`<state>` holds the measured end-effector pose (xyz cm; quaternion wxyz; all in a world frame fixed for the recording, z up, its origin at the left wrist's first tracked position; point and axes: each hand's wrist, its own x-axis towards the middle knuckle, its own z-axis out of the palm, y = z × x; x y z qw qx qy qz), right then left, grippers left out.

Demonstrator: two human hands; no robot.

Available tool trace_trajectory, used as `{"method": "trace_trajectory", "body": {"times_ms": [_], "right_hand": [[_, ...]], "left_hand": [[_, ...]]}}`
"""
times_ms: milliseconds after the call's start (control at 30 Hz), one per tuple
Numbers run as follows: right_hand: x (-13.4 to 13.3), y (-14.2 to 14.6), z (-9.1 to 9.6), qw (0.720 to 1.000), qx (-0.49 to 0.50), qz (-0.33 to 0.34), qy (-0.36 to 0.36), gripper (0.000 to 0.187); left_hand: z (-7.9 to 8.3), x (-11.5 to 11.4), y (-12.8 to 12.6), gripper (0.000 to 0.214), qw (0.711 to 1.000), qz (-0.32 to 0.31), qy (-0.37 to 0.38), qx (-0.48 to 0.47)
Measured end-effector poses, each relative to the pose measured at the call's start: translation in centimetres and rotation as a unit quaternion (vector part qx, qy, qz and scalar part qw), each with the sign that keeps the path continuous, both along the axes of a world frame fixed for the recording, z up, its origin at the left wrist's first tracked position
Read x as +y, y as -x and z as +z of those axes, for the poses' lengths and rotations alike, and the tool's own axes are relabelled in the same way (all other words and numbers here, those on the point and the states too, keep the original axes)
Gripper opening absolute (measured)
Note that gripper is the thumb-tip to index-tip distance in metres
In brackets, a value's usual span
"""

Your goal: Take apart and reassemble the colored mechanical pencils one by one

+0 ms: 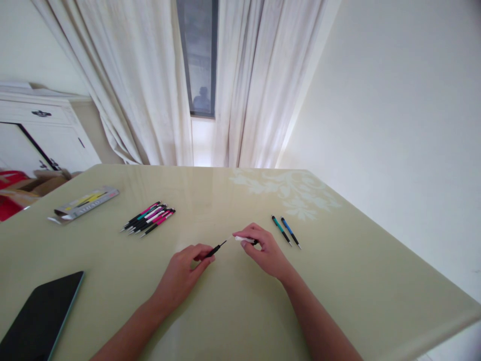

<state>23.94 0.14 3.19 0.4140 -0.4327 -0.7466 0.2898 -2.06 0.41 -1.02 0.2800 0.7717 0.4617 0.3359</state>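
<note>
My left hand pinches the black front part of a pen, its thin tip pointing to the right. My right hand pinches the white barrel of the pen just to the right of it. The two parts are close together, end to end, over the middle of the pale green table. A bundle of several pink, white and black pens lies to the left. A green pen and a blue pen lie side by side to the right of my right hand.
A flat grey and yellow box lies at the far left of the table. A dark tablet sits at the near left corner. White curtains and a window stand behind the table, a white cabinet at left, a wall at right.
</note>
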Motion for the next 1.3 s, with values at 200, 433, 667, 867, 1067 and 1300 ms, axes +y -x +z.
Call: {"method": "trace_trajectory", "body": {"times_ms": [200,433,667,867,1067,1300], "right_hand": [[-0.32,0.19,0.29,1.0,-0.003,-0.004,-0.016,0.028],[-0.52,0.26,0.19,0.998,-0.056,0.004,-0.041,0.033],[-0.34,-0.19,0.23,0.996,-0.067,-0.025,-0.058,0.035],[-0.35,0.16,0.1,0.997,-0.062,0.001,-0.043,0.037],[-0.16,-0.47,0.06,0.995,-0.071,-0.03,-0.063,0.037],[-0.65,0.27,0.18,0.989,-0.126,0.019,-0.068,0.041]], "left_hand": [[-0.15,-0.03,0.06,0.02,1.0,-0.005,-0.013,0.012],[-0.2,0.06,0.26,0.02,0.999,-0.009,-0.037,0.016],[-0.24,0.28,0.41,0.02,0.999,0.0,-0.048,0.02],[-0.38,0.21,0.37,0.02,0.998,-0.004,-0.062,0.024],[-0.46,0.32,0.41,0.021,0.997,0.002,-0.067,0.024],[-0.48,0.08,0.35,0.02,0.997,-0.023,-0.071,0.035]]}}
